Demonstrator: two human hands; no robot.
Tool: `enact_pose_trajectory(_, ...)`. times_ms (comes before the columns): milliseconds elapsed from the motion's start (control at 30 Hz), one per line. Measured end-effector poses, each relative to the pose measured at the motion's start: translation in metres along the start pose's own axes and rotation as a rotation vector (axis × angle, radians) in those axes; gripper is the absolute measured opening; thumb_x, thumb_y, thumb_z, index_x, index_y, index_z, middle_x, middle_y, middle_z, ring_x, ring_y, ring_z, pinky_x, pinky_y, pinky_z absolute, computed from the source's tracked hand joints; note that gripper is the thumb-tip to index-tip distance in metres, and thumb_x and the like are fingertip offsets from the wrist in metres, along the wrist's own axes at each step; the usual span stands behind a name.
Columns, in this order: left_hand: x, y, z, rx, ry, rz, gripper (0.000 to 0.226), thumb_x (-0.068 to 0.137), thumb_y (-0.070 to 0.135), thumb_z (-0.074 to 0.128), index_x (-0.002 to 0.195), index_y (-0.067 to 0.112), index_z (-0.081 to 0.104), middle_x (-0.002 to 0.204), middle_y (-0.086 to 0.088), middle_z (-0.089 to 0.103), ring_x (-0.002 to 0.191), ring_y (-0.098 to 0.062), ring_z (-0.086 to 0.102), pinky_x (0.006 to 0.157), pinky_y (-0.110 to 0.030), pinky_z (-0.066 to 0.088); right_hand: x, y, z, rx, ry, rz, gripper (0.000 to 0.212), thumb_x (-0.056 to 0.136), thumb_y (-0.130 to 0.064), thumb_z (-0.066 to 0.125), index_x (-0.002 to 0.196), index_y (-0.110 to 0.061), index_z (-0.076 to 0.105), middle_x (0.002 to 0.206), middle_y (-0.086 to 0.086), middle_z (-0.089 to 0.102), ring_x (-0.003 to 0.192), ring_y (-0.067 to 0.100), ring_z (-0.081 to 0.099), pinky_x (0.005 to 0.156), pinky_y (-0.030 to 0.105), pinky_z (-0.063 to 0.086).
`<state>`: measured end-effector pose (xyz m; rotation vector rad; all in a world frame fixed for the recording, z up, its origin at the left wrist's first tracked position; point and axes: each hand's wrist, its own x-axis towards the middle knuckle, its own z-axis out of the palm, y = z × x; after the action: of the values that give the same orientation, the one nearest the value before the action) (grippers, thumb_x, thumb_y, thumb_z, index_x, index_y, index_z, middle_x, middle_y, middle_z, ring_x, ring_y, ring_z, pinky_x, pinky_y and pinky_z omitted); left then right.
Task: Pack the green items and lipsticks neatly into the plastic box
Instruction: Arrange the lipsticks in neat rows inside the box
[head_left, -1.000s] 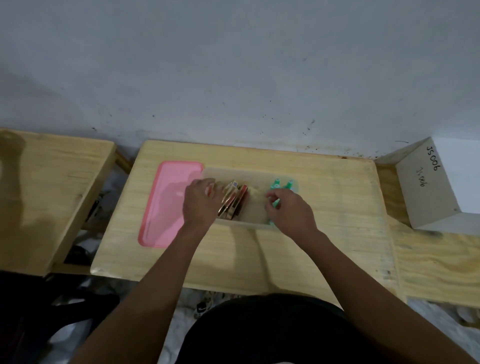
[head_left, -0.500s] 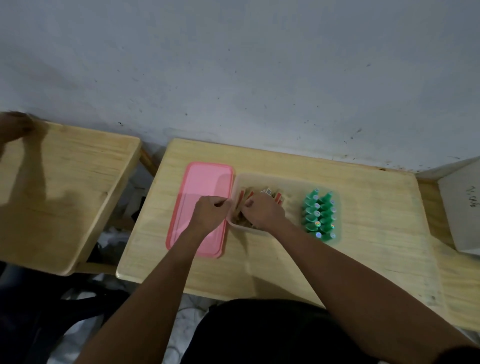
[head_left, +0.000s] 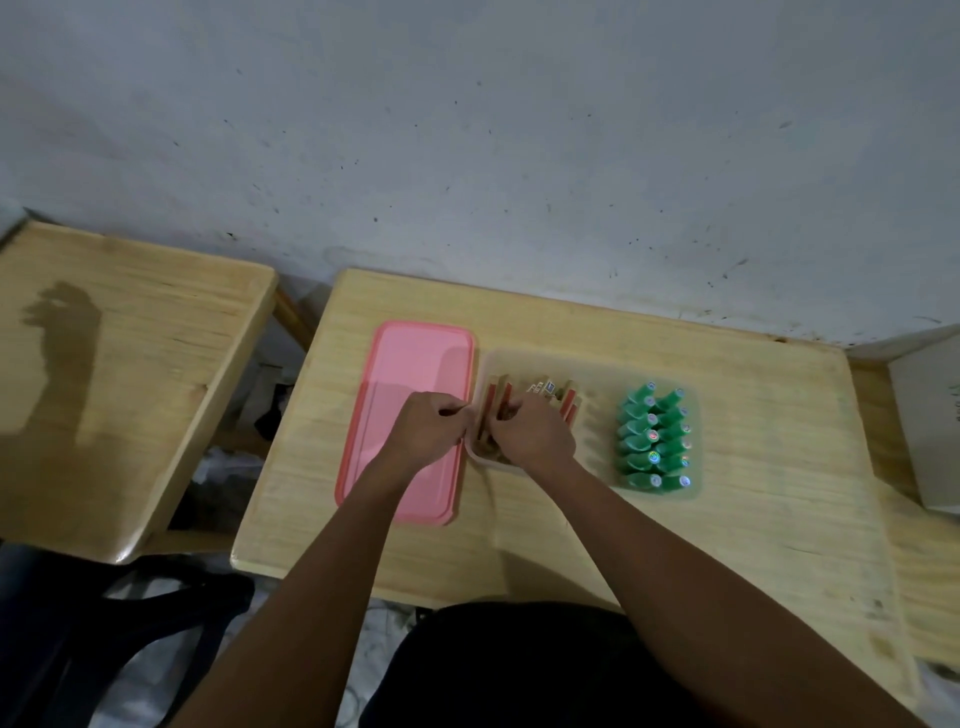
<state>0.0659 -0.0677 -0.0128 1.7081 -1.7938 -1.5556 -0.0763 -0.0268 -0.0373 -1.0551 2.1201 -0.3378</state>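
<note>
1. Head view, work surface: a wooden table (head_left: 727, 519) stands against a grey wall (head_left: 519, 130). A second table (head_left: 130, 389) stands apart on the left, and a white carton (head_left: 930, 426) sits at the right edge of the frame.
2. Box (head_left: 597, 357): clear plastic, open, resting on the table near its middle, long side running left to right.
3. Lid (head_left: 415, 364): pink, lying flat on the table just beside the box's left end.
4. Green items (head_left: 655, 439): inside the box at its right end, packed in two close rows, caps pointing right.
5. Lipsticks (head_left: 551, 389): inside the box at its left end, red and gold, lying side by side and partly hidden under the right hand.
6. Left hand (head_left: 428, 431): over the lid's near right part, fingers curled, fingertips at the box's left rim. Whether they pinch the rim cannot be told.
7. Right hand (head_left: 535, 436): inside the box's left end, fingers curled down round the lipsticks, gripping them.
8. The two hands are close together, knuckles almost meeting at the box's left wall
</note>
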Motion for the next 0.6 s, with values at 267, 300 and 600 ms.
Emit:
enact_pose_trajectory(267, -0.0015, 0.0016, 0.0025, -0.024, 0.029, -0.004, 0.017, 0.089, 0.020, 0.062, 0.090, 0.008, 0.073, 0.089, -0.015, 0.073, 0.087, -0.036, 0.069, 0.081, -0.050, 0.057, -0.0033, 0.0060, 0.0005, -0.033, -0.102, -0.120, 0.022, 0.088, -0.041, 0.056, 0.090, -0.024, 0.069, 0.075, -0.005, 0.069, 0.073, 0.019, 0.067, 0.060, 0.029, 0.049)
enact_pose_trajectory(300, -0.0015, 0.0010, 0.0027, -0.027, 0.033, -0.001, 0.017, 0.089, 0.020, 0.062, 0.089, 0.007, 0.073, 0.088, -0.016, 0.072, 0.087, -0.036, 0.069, 0.082, -0.051, 0.056, -0.0031, 0.0055, -0.0008, -0.018, -0.110, -0.138, 0.021, 0.090, -0.039, 0.055, 0.090, -0.023, 0.069, 0.075, -0.006, 0.068, 0.075, 0.019, 0.066, 0.064, 0.031, 0.051)
enact_pose_trajectory(600, -0.0035, -0.0001, 0.0068, -0.054, 0.068, 0.000, 0.017, 0.089, 0.020, 0.062, 0.098, 0.010, 0.073, 0.087, -0.004, 0.073, 0.084, -0.022, 0.070, 0.084, -0.043, 0.058, 0.0012, 0.0024, -0.0027, 0.016, -0.107, -0.137, 0.017, 0.092, -0.027, 0.057, 0.097, -0.025, 0.073, 0.090, -0.003, 0.072, 0.084, 0.019, 0.066, 0.068, 0.029, 0.050)
